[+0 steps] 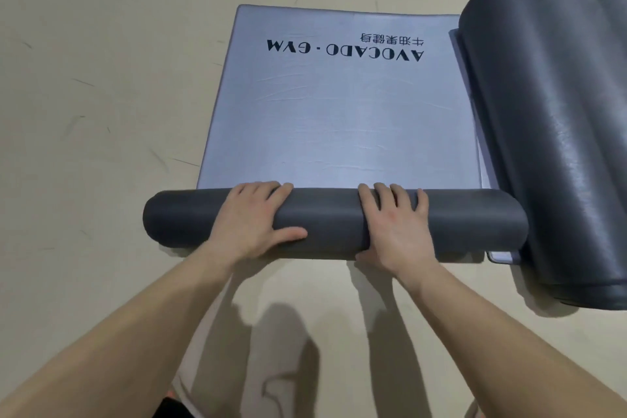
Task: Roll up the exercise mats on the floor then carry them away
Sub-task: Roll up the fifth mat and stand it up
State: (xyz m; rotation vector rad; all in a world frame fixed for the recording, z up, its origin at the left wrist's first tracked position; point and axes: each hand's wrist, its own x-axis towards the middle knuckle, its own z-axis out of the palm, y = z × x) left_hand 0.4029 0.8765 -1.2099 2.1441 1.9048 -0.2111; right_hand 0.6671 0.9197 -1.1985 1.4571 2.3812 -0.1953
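From the head view, a grey foam exercise mat lies on the scuffed beige floor, its near end wound into a thick dark roll and the rest flat beyond it, with the black "AVOCADO · GYM" print upside down at the far end. Both bare arms reach forward to the roll. The left hand lies open on it, palm down, fingers laid over the top and thumb stretched along the near face. The right hand clasps it, fingers over the top and thumb hooked beneath the near side. Just beside the mat, on the right, lie the dark grey rolled mats, resting on a pale flat mat edge.
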